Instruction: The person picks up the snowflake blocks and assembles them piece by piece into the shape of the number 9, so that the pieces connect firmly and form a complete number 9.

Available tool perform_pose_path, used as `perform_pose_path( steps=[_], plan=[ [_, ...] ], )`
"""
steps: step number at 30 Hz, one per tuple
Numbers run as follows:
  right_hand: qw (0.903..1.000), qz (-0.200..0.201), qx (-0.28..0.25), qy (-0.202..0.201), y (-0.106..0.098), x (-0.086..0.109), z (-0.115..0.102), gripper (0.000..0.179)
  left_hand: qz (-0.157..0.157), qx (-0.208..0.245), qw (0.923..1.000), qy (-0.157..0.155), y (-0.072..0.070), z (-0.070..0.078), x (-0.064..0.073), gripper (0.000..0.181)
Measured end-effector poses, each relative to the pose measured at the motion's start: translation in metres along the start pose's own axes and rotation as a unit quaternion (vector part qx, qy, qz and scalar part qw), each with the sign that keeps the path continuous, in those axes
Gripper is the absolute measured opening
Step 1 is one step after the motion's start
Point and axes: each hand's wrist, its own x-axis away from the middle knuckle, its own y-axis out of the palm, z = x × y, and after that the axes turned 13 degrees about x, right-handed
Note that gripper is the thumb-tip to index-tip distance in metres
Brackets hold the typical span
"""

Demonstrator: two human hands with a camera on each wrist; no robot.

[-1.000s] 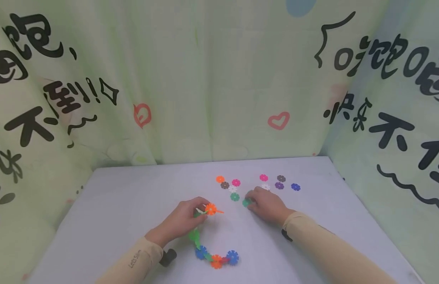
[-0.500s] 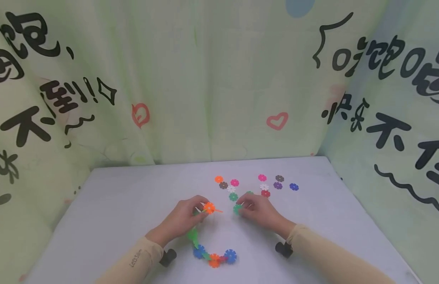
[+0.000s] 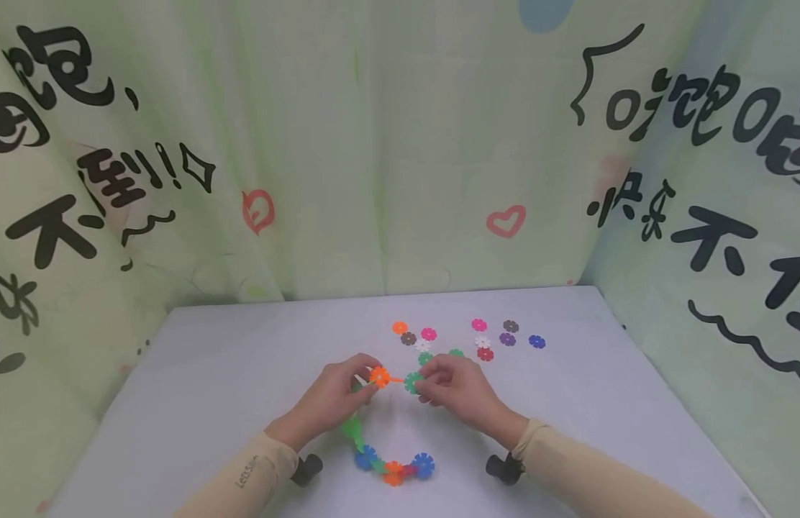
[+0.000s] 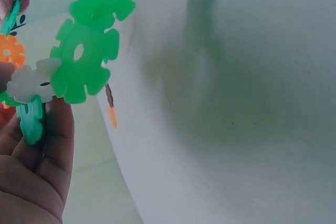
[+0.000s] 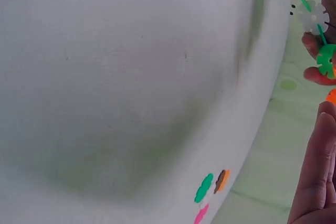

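My left hand (image 3: 344,388) grips the upper end of a chain of notched snowflake discs (image 3: 352,429), near an orange disc (image 3: 379,377). From there the chain curves down through green, blue, orange and red discs to a blue disc (image 3: 423,465) at its far end. In the left wrist view a white disc (image 4: 32,81) and bright green discs (image 4: 84,59) show close up beside the fingers (image 4: 59,145). My right hand (image 3: 461,392) pinches a teal-green disc (image 3: 412,383), its edge right at another orange disc (image 3: 396,380) seen edge-on at the chain's end.
Loose discs lie farther back on the white table (image 3: 257,338): an orange one (image 3: 400,327), a pink one (image 3: 479,325), a red one (image 3: 485,354), a blue one (image 3: 537,342) and several more. A printed curtain (image 3: 335,144) hangs behind and at both sides.
My right hand has picked up the teal-green disc and carried it left to the chain's orange end. My left hand has stayed almost in place with the chain.
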Motion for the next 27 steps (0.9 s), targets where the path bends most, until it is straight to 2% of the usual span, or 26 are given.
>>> perform_pose_path(
  steps=[6, 12, 21, 27],
  plan=[
    [0.9998, 0.009, 0.011, 0.013, 0.0038, -0.0005, 0.0003, 0.017, 0.006, -0.023, 0.9996, 0.016, 0.0012, 0.0025, 0.0018, 0.031],
    [0.9998, 0.01, 0.0, 0.015, 0.0038, 0.0, -0.003, 0.018, 0.011, -0.039, 0.999, 0.019, 0.0021, 0.0022, 0.0016, 0.027],
    [0.9998, 0.012, 0.013, -0.001, 0.0039, 0.0018, -0.0061, 0.017, 0.002, -0.017, 0.9991, 0.038, 0.0013, -0.0026, 0.0022, 0.022],
    [0.9997, 0.01, 0.024, -0.005, 0.0051, 0.0028, -0.0044, 0.017, 0.006, -0.026, 0.9991, 0.032, 0.0017, -0.0041, 0.003, 0.023]
  ],
)
